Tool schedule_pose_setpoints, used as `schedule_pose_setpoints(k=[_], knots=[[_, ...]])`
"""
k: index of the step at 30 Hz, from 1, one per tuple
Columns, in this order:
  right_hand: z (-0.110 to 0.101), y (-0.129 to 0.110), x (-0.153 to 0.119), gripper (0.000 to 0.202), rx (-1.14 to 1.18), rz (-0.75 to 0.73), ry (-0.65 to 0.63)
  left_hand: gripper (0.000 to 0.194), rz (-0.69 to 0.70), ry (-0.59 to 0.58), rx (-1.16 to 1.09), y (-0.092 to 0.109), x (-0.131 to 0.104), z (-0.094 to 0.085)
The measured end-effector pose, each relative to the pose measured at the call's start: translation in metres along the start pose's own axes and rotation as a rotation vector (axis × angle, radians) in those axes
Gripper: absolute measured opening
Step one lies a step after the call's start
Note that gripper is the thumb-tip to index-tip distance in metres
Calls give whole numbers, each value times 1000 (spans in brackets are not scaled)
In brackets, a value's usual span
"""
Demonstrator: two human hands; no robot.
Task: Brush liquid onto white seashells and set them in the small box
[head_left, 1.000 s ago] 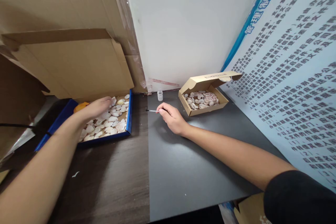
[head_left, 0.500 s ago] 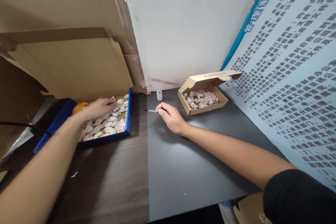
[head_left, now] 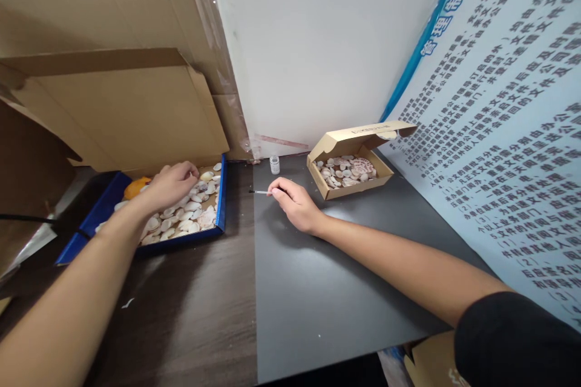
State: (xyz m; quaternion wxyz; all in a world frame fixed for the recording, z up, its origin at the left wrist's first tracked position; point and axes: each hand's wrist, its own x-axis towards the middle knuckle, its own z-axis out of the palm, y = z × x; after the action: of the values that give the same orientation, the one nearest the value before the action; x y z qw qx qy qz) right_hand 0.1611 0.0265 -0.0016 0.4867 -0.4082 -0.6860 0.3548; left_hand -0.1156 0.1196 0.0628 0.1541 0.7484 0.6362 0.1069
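My left hand (head_left: 169, 186) is over the shells (head_left: 188, 214) in a blue-rimmed cardboard box (head_left: 221, 196). Its fingers are curled together, and whatever they may pinch is too small or hidden to make out. Out over the grey mat (head_left: 299, 290), my right hand (head_left: 297, 204) pinches a thin brush (head_left: 261, 192) between thumb and fingers. The brush lies nearly level, its dark tip pointing left past the mat's edge. Just behind that hand stands a small clear bottle (head_left: 275, 165) with a label.
A smaller open cardboard box (head_left: 327, 193) with shells and a larger patterned shell (head_left: 363, 166) stands at the back right. An orange item (head_left: 136, 187) lies in the left box. A white panel (head_left: 336, 42) and a printed blue board (head_left: 512, 151) rise behind.
My left hand has shifted slightly left and up above the shells, uncovering more of the orange item. The right hand and brush have hardly moved.
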Motion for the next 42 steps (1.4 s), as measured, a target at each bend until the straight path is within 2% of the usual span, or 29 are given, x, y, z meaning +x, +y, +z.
schedule_pose_setpoints(k=[3,5,7,10,13,17,21,28,31,34,39,42], knots=[[0,1,0,20,13,11,-1,11,2,72,-258,13,-12,1],[1,1,-1,21,33,20,5,18,39,34,-527,31,-26,5],[1,2,-3,22,56,26,26,23,60,-58,-810,53,-43,12],[0,1,-6,24,77,16,81,29,40,-241,-1115,85,-67,29],[-2,0,-8,25,94,-7,128,30,-38,-419,-1321,103,-83,50],[-3,0,-8,21,106,-28,174,28,-132,-542,-1481,105,-89,73],[-2,0,-9,18,101,-51,171,22,-189,-521,-1559,98,-86,83],[-2,-1,-9,19,76,-47,143,18,-249,-540,-1673,93,-85,84],[-2,0,-9,19,88,-52,144,23,-262,-566,-1723,94,-87,84],[-2,2,-9,19,93,-60,148,27,-269,-545,-1743,96,-91,85],[-1,4,-8,19,103,-67,143,27,-253,-521,-1733,99,-95,87],[-1,6,-9,20,112,-70,141,19,-222,-549,-1715,98,-96,89]])
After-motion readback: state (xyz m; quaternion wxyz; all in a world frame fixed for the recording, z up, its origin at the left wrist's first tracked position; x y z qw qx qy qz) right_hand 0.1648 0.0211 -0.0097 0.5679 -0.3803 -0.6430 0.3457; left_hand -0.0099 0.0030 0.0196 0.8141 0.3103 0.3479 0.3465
